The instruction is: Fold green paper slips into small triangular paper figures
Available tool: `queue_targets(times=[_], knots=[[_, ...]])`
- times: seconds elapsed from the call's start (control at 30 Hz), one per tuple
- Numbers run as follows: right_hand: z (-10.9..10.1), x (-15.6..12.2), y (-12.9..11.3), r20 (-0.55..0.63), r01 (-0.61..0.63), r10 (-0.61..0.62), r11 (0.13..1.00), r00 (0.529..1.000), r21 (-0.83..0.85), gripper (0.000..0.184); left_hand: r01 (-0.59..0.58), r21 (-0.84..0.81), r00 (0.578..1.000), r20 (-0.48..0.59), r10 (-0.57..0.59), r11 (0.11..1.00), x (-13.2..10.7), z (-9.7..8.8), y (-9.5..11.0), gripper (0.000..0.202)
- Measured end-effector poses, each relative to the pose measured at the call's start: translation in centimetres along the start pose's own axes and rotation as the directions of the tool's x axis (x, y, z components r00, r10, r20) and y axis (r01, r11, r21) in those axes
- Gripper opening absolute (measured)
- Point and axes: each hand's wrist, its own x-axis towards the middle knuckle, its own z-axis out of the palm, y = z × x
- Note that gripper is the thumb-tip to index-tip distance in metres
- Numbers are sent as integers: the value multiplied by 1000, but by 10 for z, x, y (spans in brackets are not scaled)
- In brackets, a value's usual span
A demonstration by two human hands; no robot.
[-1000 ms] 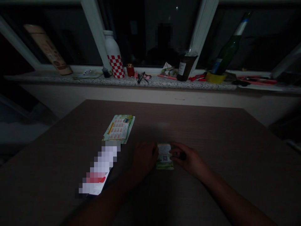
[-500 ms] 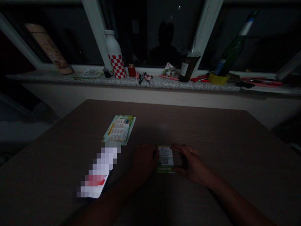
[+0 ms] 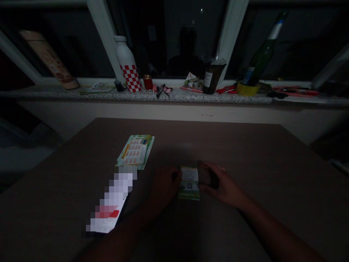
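our L hand [image 3: 163, 184] curled at small rect. printed card [image 3: 189, 183], grip unclear | R hand [image 3: 221, 183] pinches its rt edge | flat calendar leaflet [image 3: 135, 151] + white paper [image 3: 112, 203] just left | wood-grain table [image 3: 245, 149]

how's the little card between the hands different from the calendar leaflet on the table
The card is smaller, held between left hand and right hand; the calendar leaflet is larger, untouched. The card shows a QR-like square, the calendar leaflet red grids. Both have green print.
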Motion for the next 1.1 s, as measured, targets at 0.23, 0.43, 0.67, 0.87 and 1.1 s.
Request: queue_targets(times=[0.23, 0.43, 0.67, 0.87, 1.1], knots=[[7, 5, 3, -59, -53, 64, 984, 996, 169, 30, 98, -344, 993, -33, -117, 934, -3, -4, 2, 32], [10, 2, -2, -35, -101, 118, 943, 992, 317, 26, -210, -256, 966, -203, 160, 944, -15, -8, 6, 23], [5, -1, 5, -17, -150, 244, 648, 970, 746, 32, -752, 218, 626, -58, 777, 622, -26, -14, 15, 11], [10, -3, 0, 16, -186, 278, 596, 960, 781, 30, -744, 212, 646, -14, 763, 634, -30, -14, 26, 9], [18, -7, -4, -205, 33, 57, 912, 977, 408, 39, -576, 151, 756, -274, 594, 804, -31, -17, 25, 29]])
